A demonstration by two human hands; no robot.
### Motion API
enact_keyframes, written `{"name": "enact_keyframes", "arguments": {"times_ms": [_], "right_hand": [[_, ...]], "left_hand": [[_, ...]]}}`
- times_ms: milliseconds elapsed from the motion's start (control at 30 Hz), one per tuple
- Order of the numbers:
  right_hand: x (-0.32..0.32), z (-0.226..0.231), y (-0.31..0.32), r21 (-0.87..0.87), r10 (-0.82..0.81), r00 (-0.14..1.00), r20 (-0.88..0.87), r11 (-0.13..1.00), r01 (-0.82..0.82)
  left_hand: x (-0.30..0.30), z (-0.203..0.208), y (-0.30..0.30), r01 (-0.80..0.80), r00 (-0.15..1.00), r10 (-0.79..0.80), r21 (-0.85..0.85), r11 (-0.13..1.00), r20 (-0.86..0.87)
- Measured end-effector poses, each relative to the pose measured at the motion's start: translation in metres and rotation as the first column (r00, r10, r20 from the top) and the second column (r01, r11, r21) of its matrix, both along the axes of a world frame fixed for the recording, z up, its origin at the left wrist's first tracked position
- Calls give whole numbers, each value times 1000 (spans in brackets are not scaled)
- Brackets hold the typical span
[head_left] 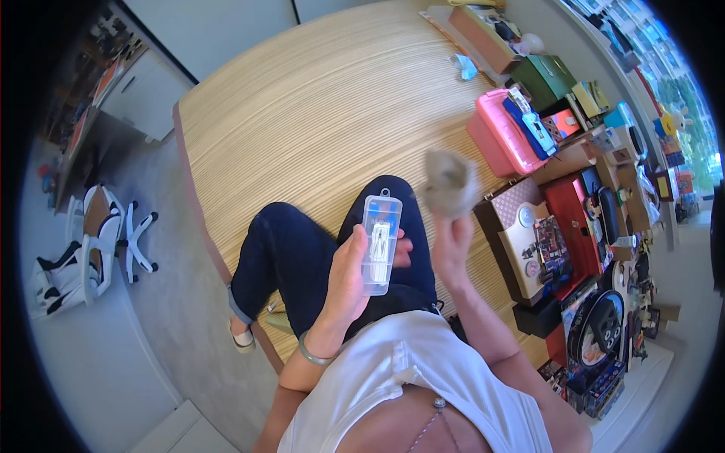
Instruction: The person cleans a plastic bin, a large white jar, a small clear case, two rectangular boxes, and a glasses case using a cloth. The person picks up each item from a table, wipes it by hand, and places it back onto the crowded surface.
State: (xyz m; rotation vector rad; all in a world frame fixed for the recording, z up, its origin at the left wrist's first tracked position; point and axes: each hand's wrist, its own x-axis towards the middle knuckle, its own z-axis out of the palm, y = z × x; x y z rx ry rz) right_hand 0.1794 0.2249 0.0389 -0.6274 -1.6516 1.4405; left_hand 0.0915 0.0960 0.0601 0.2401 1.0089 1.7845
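Note:
A clear plastic compartment case (pixel 387 204) with a hanging loop at its top stands upright over my lap. White and blue items show through its lid. My left hand (pixel 346 275) is closed around it, thumb along one side and fingers past the other. To the right, my right hand (pixel 451 249) holds up a beige object (pixel 447 181). That object looks soft and hollow, with an opening at the top, but motion blur hides its exact kind. The fingers of my right hand are partly hidden behind it. A gap separates the two held things.
I sit on a ribbed straw-coloured mat (pixel 317 98). Along its right side are a pink storage box (pixel 495 140), a green box (pixel 545 79), an opened case (pixel 513 226) and a red box (pixel 566 219). A white swivel chair (pixel 94 241) stands on the left floor.

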Motion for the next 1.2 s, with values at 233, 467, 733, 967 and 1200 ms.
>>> {"name": "enact_keyframes", "arguments": {"times_ms": [233, 467, 733, 967, 1200], "right_hand": [[31, -39, -50, 408, 469, 882, -46, 815, -412], [93, -63, -10, 624, 98, 992, -73, 781, -31], [233, -235, 71, 349, -196, 686, 701, 933, -90], [278, -319, 69, 293, -131, 497, 858, 920, -262], [272, -332, 72, 375, -162, 629, 761, 900, -222]], "left_hand": [[-23, -7, 30, -406, 912, 410, -144, 903, -2], [41, 1, 80, 132, 990, -124, -135, 982, 63], [79, 43, 185, 413, 888, -430, -132, 901, -162], [142, 128, 373, 542, 752, -433, 93, 835, -496], [226, 148, 637, 642, 695, -419, 241, 728, -585]]}}
